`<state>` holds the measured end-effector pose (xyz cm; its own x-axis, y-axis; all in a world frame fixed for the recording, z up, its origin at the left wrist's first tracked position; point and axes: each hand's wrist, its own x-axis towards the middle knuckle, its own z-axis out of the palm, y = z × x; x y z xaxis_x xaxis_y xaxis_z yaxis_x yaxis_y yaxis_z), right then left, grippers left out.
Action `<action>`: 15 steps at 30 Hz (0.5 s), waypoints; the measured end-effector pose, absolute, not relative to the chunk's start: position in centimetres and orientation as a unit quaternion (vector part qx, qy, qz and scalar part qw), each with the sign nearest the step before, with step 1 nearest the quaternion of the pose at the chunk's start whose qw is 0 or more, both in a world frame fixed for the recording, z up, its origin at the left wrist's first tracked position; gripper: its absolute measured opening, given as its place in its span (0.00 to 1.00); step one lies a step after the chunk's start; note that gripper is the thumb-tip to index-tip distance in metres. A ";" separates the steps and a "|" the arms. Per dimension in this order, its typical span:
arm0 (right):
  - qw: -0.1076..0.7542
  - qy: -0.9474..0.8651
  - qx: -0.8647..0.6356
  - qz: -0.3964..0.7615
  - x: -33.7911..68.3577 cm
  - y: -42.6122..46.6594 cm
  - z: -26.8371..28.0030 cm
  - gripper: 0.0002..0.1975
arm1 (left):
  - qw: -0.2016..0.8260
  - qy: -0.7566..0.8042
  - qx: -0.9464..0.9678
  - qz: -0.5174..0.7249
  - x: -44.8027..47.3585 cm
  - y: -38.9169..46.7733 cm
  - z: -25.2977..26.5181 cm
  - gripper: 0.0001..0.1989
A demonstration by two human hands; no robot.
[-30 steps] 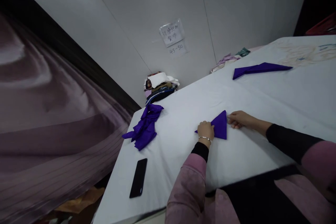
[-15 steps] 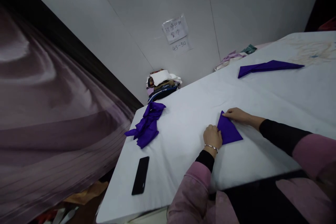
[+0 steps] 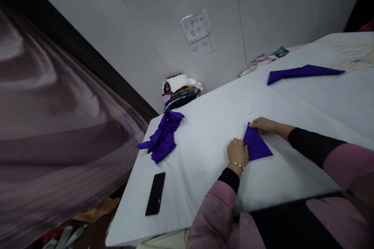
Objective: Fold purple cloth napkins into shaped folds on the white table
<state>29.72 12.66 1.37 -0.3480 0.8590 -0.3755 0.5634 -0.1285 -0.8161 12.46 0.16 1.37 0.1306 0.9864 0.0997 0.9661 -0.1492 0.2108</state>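
Observation:
A purple cloth napkin (image 3: 257,144), folded into a rough triangle, lies on the white-covered table (image 3: 201,155) in front of me. With curled fingers, my left hand (image 3: 237,151) grips its left edge; a silver bracelet circles that wrist. At the napkin's top corner, my right hand (image 3: 263,125) pinches the cloth between thumb and fingers. The fingertips of the left hand are partly hidden. Farther back on the right is a long, narrow folded purple napkin (image 3: 305,73), apart from both hands.
Crumpled purple cloths (image 3: 163,136) lie at the table's left edge, with a black phone (image 3: 155,193) nearer me. Behind the table are a clothes stack (image 3: 181,91) and more fabrics (image 3: 260,62). A mauve curtain (image 3: 58,132) hangs at left; a handwritten sign (image 3: 196,28) is on the wall.
The view has shifted slightly. Both hands keep their hold on the folded napkin, and its right side now looks straighter, reaching a sharper lower right corner.

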 end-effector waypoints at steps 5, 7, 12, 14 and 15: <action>0.126 -0.667 -0.560 0.475 29.5 13.1 1.0 0.19 | 0.055 0.648 0.753 0.100 12.5 0.0 1.5 0.08; 0.119 -0.680 -0.561 0.457 29.3 13.3 0.9 0.19 | 0.057 0.643 0.757 0.101 12.5 -0.2 1.7 0.10; 0.092 -0.720 -0.556 0.405 29.0 13.9 0.7 0.20 | 0.046 0.587 0.803 0.093 12.4 0.0 1.8 0.27; 0.081 -0.738 -0.550 0.382 28.9 14.3 0.5 0.20 | 0.045 0.545 0.834 0.074 12.4 0.3 1.7 0.31; 0.077 -0.748 -0.545 0.370 28.9 14.5 0.4 0.19 | 0.046 0.525 0.847 0.065 12.4 0.5 1.7 0.32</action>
<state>28.90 14.53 0.38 -0.3936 0.8729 -0.2884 0.7593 0.1318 -0.6373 12.40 0.54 1.70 0.4400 0.8959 0.0616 0.8840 -0.4442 0.1457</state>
